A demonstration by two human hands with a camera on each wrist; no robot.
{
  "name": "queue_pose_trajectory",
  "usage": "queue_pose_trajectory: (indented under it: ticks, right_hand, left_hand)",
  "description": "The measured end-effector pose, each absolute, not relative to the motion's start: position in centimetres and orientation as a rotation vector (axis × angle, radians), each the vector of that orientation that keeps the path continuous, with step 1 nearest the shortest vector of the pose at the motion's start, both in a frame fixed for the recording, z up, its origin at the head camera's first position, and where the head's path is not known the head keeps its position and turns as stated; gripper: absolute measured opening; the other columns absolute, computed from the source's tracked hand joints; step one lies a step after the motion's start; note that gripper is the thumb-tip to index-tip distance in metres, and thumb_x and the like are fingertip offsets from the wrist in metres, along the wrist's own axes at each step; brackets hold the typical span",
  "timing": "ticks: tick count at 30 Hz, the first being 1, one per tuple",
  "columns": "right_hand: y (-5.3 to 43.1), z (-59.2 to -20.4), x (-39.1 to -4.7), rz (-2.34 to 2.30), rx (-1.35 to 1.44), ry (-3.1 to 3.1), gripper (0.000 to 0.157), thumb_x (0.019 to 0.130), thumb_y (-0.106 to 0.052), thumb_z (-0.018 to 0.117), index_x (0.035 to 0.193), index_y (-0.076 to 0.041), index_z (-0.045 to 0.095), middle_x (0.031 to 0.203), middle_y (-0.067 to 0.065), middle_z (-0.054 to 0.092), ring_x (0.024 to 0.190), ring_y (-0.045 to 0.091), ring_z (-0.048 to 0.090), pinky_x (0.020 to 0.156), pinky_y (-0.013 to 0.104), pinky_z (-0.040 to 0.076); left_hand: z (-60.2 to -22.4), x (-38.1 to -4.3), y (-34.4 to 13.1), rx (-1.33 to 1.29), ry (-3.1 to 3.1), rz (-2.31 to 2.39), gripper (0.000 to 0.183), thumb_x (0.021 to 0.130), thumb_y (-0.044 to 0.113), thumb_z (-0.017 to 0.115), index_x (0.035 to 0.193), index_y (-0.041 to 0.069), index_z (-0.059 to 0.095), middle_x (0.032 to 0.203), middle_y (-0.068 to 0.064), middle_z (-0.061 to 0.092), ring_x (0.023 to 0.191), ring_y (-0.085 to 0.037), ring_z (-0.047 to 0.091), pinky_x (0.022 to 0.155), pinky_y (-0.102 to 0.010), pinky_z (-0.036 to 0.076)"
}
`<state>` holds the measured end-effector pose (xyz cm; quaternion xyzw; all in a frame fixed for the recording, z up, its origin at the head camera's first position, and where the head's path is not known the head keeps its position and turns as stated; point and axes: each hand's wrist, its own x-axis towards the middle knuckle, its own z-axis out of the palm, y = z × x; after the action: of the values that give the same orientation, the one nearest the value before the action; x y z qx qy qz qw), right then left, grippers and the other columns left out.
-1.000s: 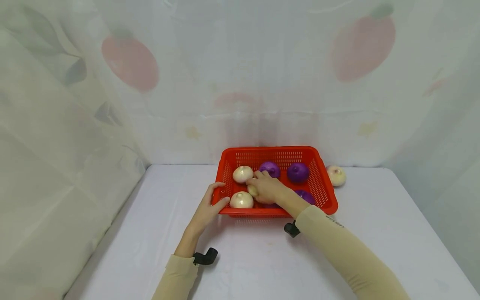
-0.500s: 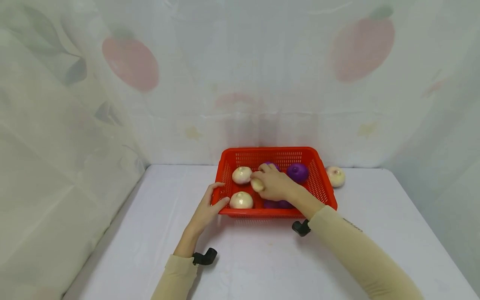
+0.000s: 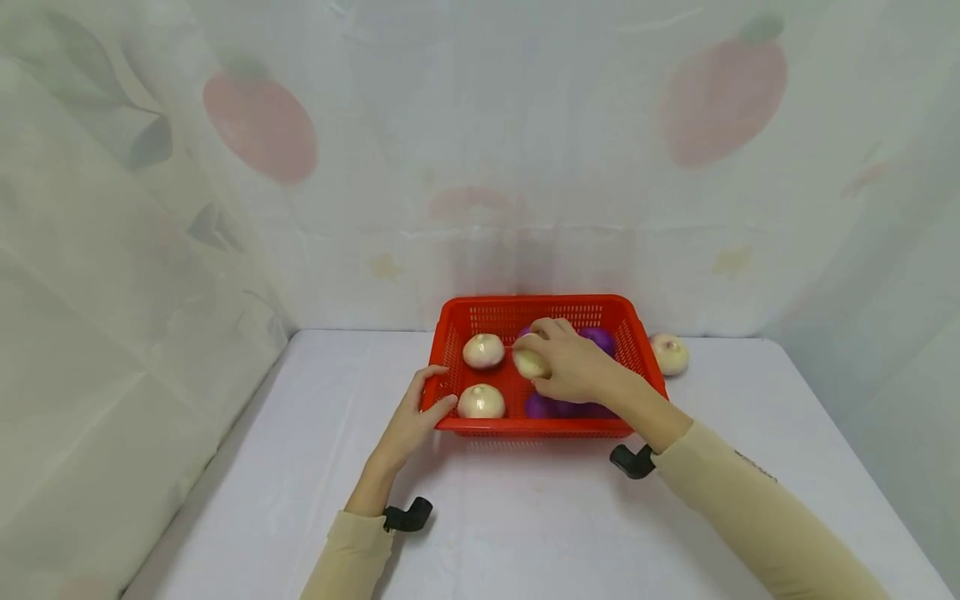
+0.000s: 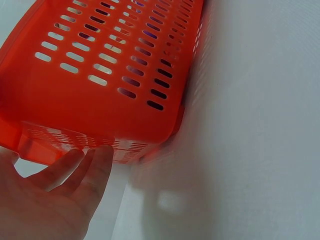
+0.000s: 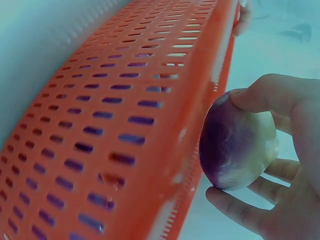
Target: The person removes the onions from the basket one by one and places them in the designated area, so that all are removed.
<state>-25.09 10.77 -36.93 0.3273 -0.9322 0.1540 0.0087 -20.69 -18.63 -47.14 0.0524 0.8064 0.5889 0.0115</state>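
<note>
My left hand (image 3: 407, 423) grips the left front corner of a red plastic basket (image 3: 536, 427), thumb at the rim and fingers along the outer side (image 4: 92, 172). A pale onion (image 3: 529, 363) with a purple patch is pinched by my right hand (image 3: 576, 367) and held up over the middle of the basket. In the right wrist view this onion (image 5: 237, 142) is beside the basket's top edge, between thumb and fingers. Two white onions (image 3: 482, 402) lie in the basket's left part. Several purple onions (image 3: 597, 338) lie in its right part, some partly hidden by the right hand.
Another pale onion (image 3: 669, 355) stands outside the basket, against its right side. A white cloth covers the table (image 3: 495, 517). Behind it hangs a white printed curtain (image 3: 480, 150), with another sheet (image 3: 97, 350) at the left.
My right hand has lifted the pale onion from beside the white onions and carried it up and to the right. My left hand stays at the basket's corner.
</note>
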Motion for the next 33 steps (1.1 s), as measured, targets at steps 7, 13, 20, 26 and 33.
queue_pose_trajectory:
  ticks: [7,13,20,26,33]
  right_hand:
    - [12.7,-35.9,-23.9,0.485,1.006,-2.885,0.051,0.086,-0.021,0.076,0.135,-0.023,0.061,0.142,0.011,0.046,0.131,0.031,0.040,0.090,0.048,0.056]
    - [15.0,-35.4,-23.1,0.480,0.995,-2.827,0.049,0.086,-0.020,0.075,0.133,-0.021,0.062,0.140,0.013,0.048,0.132,0.035,0.040,0.086,0.048,0.056]
    - [18.1,-34.9,-22.3,0.492,0.977,-2.759,0.049,0.084,-0.015,0.077,0.131,-0.017,0.063,0.137,0.016,0.050,0.125,0.037,0.044,0.077,0.049,0.056]
    - [20.4,-34.7,-21.9,0.525,0.913,-2.758,0.049,0.084,-0.012,0.076,0.130,-0.016,0.062,0.136,0.017,0.048,0.121,0.039,0.045,0.080,0.054,0.058]
    - [22.8,-33.9,-21.8,0.542,0.830,-2.729,0.048,0.084,-0.009,0.074,0.128,-0.017,0.060,0.135,0.022,0.046,0.122,0.047,0.041,0.077,0.061,0.056]
  left_hand:
    - [-47.0,-20.8,-18.6,0.161,2.514,1.840,0.051,0.099,0.028,0.067,0.145,0.022,0.046,0.150,-0.010,0.043,0.136,-0.034,0.046,0.109,-0.060,0.038]
    - [-47.1,-20.9,-18.5,0.182,2.510,1.848,0.052,0.099,0.029,0.067,0.145,0.020,0.045,0.150,-0.010,0.043,0.137,-0.035,0.045,0.109,-0.061,0.037]
    - [-47.3,-21.0,-18.1,0.187,2.505,1.845,0.053,0.099,0.029,0.067,0.146,0.021,0.045,0.152,-0.013,0.042,0.138,-0.037,0.044,0.109,-0.062,0.037]
    - [-47.3,-21.0,-18.1,0.193,2.506,1.849,0.052,0.099,0.029,0.067,0.146,0.020,0.045,0.152,-0.013,0.042,0.137,-0.037,0.044,0.109,-0.061,0.038]
    - [-47.1,-20.8,-18.3,0.181,2.503,1.841,0.054,0.098,0.031,0.067,0.146,0.020,0.045,0.151,-0.011,0.043,0.136,-0.035,0.045,0.109,-0.059,0.038]
